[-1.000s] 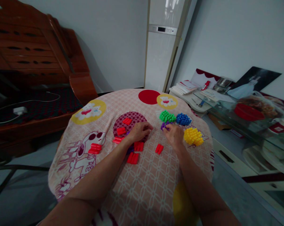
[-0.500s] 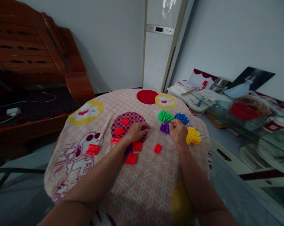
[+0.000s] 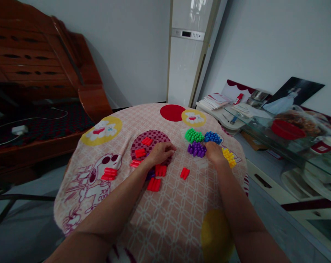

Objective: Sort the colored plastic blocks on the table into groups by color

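My left hand (image 3: 161, 153) rests at the right side of the dark-red checked circle, its fingers curled together; what they hold, if anything, is hidden. My right hand (image 3: 214, 152) is closed between the purple bead-like pieces (image 3: 196, 149) and the yellow pieces (image 3: 229, 157), its fingertips near the blue pieces (image 3: 213, 137). Whatever it pinches does not show. Green pieces (image 3: 193, 135) lie beyond the purple ones. Red pieces lie in small groups around my left forearm, such as one red group (image 3: 154, 184) below it. Another red group (image 3: 185, 173) lies between my arms.
A patterned cloth (image 3: 170, 215) covers the round table. To the right stands a glass-topped cabinet (image 3: 253, 128) with papers, a red bowl (image 3: 288, 129) and a photo (image 3: 294, 95). A wooden bench (image 3: 91, 98) is at left, and a tall white appliance (image 3: 183, 65) stands behind the table.
My right hand has moved right from the purple pieces, uncovering more of them and covering part of the yellow pieces. My left hand has kept its place. The view has shifted slightly.
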A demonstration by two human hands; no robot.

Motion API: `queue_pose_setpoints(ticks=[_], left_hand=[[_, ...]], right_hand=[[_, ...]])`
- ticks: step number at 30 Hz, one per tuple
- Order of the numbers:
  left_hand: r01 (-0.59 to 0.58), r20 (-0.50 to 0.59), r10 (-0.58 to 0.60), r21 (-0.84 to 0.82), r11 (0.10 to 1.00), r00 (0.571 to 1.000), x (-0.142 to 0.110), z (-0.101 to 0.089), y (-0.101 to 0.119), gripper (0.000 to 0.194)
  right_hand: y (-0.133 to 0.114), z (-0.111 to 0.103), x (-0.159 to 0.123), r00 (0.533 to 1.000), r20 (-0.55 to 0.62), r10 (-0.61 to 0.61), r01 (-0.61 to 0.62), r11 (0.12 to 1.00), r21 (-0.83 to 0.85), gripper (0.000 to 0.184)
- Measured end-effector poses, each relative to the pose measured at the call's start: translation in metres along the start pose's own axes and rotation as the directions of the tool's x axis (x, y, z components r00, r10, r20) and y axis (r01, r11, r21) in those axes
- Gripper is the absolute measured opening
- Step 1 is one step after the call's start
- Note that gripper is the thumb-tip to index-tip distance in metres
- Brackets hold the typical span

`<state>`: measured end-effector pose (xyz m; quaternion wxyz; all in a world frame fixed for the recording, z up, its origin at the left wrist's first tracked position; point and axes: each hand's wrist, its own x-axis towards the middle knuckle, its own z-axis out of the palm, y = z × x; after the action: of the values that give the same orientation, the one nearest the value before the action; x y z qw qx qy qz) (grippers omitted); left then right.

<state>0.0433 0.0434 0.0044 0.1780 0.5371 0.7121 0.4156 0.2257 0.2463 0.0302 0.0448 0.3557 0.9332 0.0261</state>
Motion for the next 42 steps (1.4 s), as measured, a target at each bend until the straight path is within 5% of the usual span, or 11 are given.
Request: queue_pose_setpoints(ticks=[13,20,25,30,34,37,39,42], left_hand=[[0.014,0.003,-0.014,-0.037,0.999,1.0,0.0,-0.003,0.002,0.021],[0.003,-0.072,-0.007,-0.058,0.998,0.997,0.001,-0.02,-0.002,0.021],[0.046,-0.174,-0.068,-0.123,0.991,0.982,-0.001,-0.041,-0.007,0.024],[0.134,-0.336,-0.174,-0.139,0.981,0.926,-0.006,-0.07,-0.026,0.029],[0.202,-0.402,-0.238,-0.132,0.971,0.884,-0.009,-0.078,-0.043,0.028],[0.226,-0.335,-0.242,-0.089,0.97,0.91,-0.009,-0.076,-0.05,0.026],[0.224,-0.267,-0.226,-0.039,0.974,0.937,-0.008,-0.072,-0.051,0.025],[0.224,-0.216,-0.211,0.037,0.974,0.953,-0.007,-0.067,-0.049,0.024]], right_hand=[[0.011,0.005,0.003,0.971,-0.221,-0.089,0.135,0.97,0.2,0.045],[0.009,0.012,0.002,0.947,-0.301,-0.112,0.236,0.878,0.415,0.054],[0.004,0.004,-0.004,0.925,-0.379,-0.025,0.176,0.912,0.37,0.054],[-0.033,-0.006,-0.025,0.86,-0.486,-0.156,0.351,0.872,0.341,0.042],[-0.092,-0.002,-0.055,0.774,-0.336,-0.536,0.63,0.705,0.325,0.023],[-0.127,0.01,-0.072,0.683,-0.224,-0.696,0.728,0.622,0.288,0.012],[-0.138,0.017,-0.076,0.677,-0.193,-0.71,0.733,0.629,0.26,0.013],[-0.138,0.017,-0.076,0.728,-0.174,-0.663,0.682,0.677,0.275,0.016]])
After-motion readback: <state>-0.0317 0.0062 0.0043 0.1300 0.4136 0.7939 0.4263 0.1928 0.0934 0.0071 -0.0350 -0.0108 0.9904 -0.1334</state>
